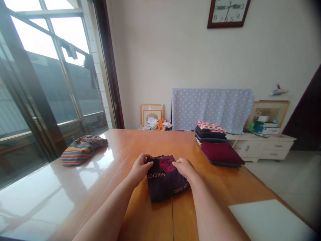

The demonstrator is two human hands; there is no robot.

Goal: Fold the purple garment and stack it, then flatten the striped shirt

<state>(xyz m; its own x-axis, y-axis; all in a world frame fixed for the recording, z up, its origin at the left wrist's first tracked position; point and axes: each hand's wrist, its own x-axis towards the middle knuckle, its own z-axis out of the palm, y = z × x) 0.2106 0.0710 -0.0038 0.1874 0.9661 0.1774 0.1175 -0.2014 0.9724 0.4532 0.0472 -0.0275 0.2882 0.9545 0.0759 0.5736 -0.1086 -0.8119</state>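
Note:
A folded black T-shirt (164,185) with a red round print and gold lettering lies on the wooden table (140,144) in front of me. My left hand (141,167) pinches its far left corner, thumb on top and fingers at the far edge. At the far right edge of the shirt, my right hand (184,167) grips the cloth between thumb and fingers. The undersides of the folds are hidden.
To the right stand a pile of folded clothes (211,132) and a folded maroon garment (220,153) on a dark one. A striped garment (81,150) lies crumpled at the left. A white board (271,219) lies at the near right edge.

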